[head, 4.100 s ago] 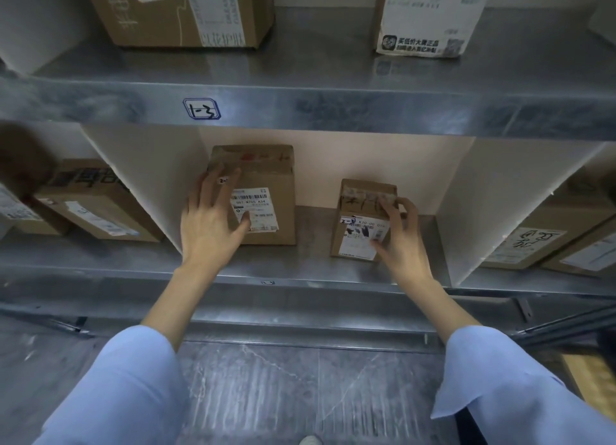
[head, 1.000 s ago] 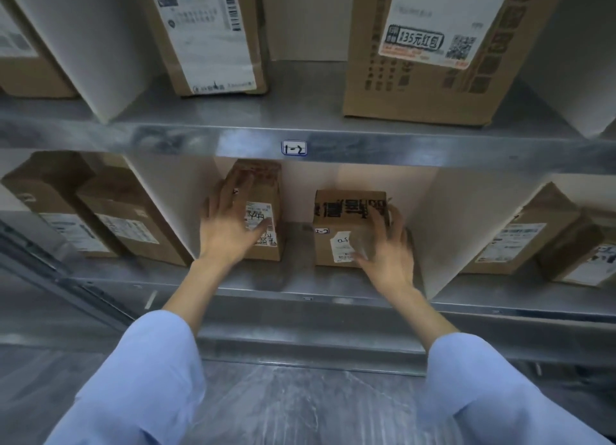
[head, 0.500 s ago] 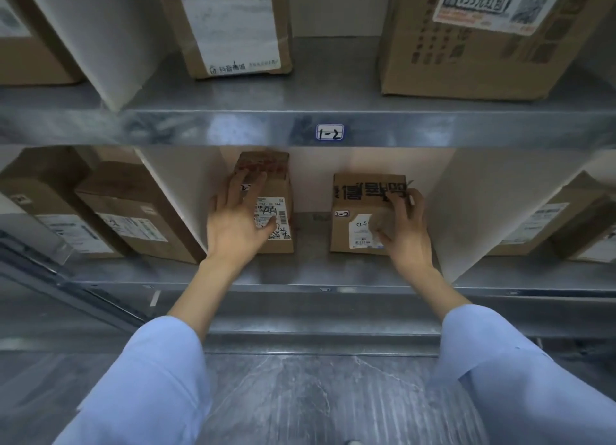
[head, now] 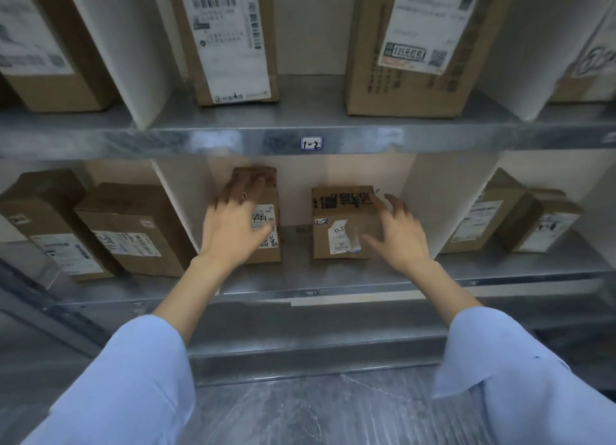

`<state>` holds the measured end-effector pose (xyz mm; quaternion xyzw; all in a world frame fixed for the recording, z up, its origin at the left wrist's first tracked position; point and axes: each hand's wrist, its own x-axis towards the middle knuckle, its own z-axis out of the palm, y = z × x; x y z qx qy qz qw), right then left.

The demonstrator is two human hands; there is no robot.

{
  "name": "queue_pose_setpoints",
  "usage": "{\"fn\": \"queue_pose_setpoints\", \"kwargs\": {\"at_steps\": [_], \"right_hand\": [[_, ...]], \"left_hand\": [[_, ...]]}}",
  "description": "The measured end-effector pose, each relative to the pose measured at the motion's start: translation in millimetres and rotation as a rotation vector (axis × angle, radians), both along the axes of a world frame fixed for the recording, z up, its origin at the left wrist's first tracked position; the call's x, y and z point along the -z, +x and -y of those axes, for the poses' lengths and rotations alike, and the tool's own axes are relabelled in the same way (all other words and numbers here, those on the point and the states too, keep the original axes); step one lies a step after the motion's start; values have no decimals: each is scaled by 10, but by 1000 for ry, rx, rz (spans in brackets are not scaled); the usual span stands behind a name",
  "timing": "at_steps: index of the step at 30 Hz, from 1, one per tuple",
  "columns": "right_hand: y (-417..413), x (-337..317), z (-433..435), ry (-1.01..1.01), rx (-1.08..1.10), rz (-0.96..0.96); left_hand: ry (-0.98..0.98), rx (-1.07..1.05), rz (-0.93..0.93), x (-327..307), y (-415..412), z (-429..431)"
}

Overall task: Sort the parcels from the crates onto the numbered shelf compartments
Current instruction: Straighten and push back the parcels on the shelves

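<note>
My right hand (head: 400, 236) held the small box (head: 336, 234) a moment ago; now its fingers are spread, letting go. My left hand (head: 233, 231) lies flat, fingers straight, on the tall box (head: 267, 184). Both stand under shelf tag 1-2 (head: 311, 143), so they look sorted.

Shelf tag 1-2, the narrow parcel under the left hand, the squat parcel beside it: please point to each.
shelf tag 1-2 (head: 311, 143): head view, middle of the label.
narrow parcel (head: 271, 193): head view, bare cardboard above its label.
squat parcel (head: 336, 213): head view, front, below the black print.
</note>
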<state>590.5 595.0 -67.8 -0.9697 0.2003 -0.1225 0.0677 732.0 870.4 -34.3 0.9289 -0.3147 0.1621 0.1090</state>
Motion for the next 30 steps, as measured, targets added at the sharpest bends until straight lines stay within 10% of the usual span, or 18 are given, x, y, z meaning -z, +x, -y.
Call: {"fn": "queue_pose_setpoints", "kwargs": {"at_steps": [30], "right_hand": [[-503, -2052, -102, -151, 72, 594]], "left_hand": [[-218, 163, 264, -1738, -616, 629]]}}
